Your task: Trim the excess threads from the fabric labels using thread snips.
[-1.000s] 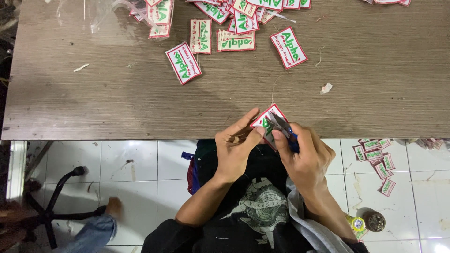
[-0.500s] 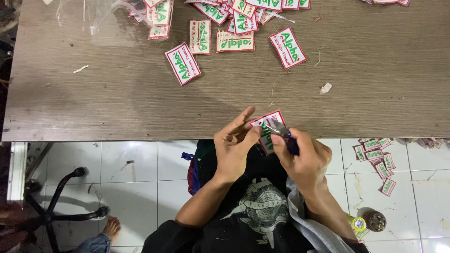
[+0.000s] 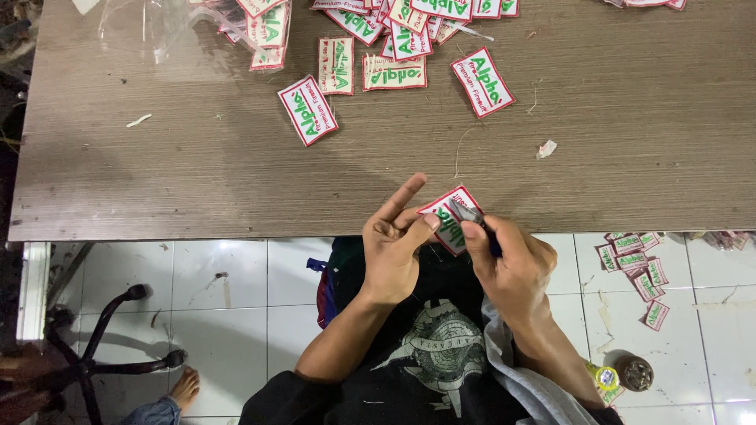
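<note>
The left hand (image 3: pixel 398 252) pinches a small white patch (image 3: pixel 446 216) with a red border, right at the near edge of the bench (image 3: pixel 197 173). The right hand (image 3: pixel 512 264) is closed around a little dark tool (image 3: pixel 472 216) that touches the patch. More patches (image 3: pixel 394 72) lie along the far edge.

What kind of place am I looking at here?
Probably a small garment-label workshop: many embroidered patches on a wooden table, more patches on the tiled floor, and hands trimming one patch.
</note>
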